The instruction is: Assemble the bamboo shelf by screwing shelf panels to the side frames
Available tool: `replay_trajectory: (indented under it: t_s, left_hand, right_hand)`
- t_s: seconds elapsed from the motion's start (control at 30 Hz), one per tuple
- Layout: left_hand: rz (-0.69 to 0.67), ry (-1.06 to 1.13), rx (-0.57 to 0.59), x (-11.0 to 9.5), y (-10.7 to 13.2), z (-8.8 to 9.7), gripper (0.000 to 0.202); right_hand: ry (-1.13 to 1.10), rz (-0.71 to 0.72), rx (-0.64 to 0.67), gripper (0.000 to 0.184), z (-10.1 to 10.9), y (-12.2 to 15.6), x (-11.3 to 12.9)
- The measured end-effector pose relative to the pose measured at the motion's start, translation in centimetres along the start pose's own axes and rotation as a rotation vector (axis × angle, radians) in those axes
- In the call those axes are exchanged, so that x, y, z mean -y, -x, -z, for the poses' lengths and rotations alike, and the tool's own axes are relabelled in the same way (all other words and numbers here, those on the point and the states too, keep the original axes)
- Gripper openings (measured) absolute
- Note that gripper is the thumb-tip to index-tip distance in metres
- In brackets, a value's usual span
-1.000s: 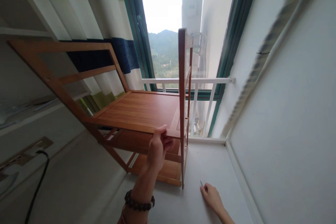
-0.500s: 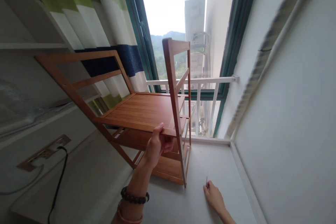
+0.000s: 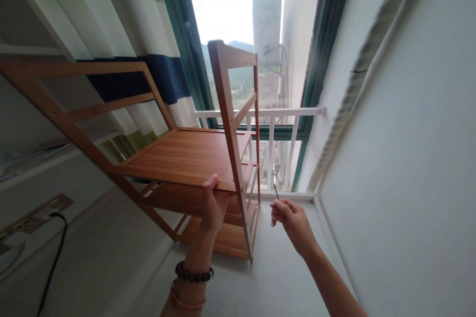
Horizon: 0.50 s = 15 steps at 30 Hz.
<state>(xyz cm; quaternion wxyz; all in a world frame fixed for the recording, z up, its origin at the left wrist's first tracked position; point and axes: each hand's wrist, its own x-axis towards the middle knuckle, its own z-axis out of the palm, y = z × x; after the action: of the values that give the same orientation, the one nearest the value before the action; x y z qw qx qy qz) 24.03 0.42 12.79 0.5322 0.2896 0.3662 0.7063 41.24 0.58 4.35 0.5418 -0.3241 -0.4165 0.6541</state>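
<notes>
The left forearm, wearing a dark beaded bracelet (image 3: 194, 273) and a thin pink band (image 3: 188, 303), reached up and forward; its left hand (image 3: 214, 208) was clamped on the front edge of the top board, thumb above and fingers curled beneath. The right forearm slanted in from the lower right, its right hand (image 3: 292, 218) bent at the knuckles, fingertips pinched together on a slim, dark, rod-like piece (image 3: 276, 191) pointing upward, just right of the rack.

That reddish-brown, three-tier wooden rack (image 3: 178, 156) stood straight ahead, its flat boards finely grained and smooth, its ladder-like side frames leaning outward in view. Beneath it lay a pale, plain floor (image 3: 275, 272); a smooth white wall (image 3: 416, 183) rose at right. Beyond were a green, white and navy banded curtain (image 3: 124, 25), a white metal railing (image 3: 290, 113) and a dark-green-framed window (image 3: 320, 49).
</notes>
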Motion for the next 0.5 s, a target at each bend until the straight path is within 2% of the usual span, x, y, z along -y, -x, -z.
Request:
replay_trajectory:
  t_s: [0.1, 0.2, 0.4, 0.5]
  left_hand:
    - [0.022, -0.038, -0.004, -0.2, 0.2, -0.1, 0.031]
    - [0.048, -0.048, 0.028, -0.4, 0.3, -0.1, 0.030]
    - [0.026, -0.040, 0.101, -0.5, 0.4, 0.3, 0.027]
    - [0.005, -0.033, 0.097, -0.3, 0.4, 0.4, 0.027]
  right_hand:
    - [0.095, 0.112, 0.071, 0.023, -2.4, 0.3, 3.6]
    - [0.103, 0.152, 0.119, 0.024, -4.4, 0.5, 5.5]
    - [0.116, 0.355, 0.098, 0.009, -6.1, 0.2, 5.7]
    - [0.113, 0.326, 0.110, 0.008, -6.2, -0.1, 5.5]
